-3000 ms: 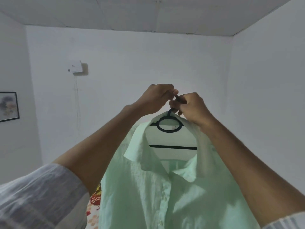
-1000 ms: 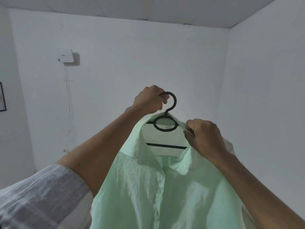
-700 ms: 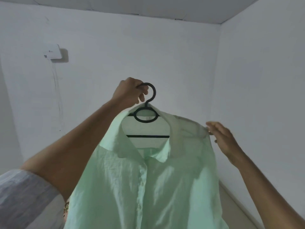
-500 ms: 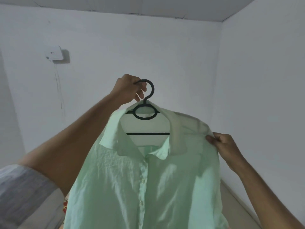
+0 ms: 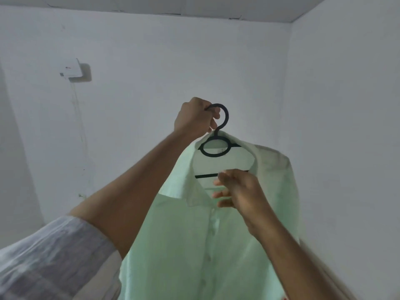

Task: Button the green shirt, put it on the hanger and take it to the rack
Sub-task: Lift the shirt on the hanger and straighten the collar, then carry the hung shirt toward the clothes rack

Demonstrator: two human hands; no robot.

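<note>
At frame centre the left hand (image 5: 194, 118) grips the hanger (image 5: 216, 144) hook, green shirt (image 5: 194, 245) draped below, while the right hand (image 5: 240, 191), fingers loosely spread, reaches the collar; a tug there could slide it off.

A single head-worn wide-angle camera looks forward and slightly upward at close range past both raised forearms toward a room corner (image 5: 290, 83), its lower right edge apparently motion-blurred.
</note>
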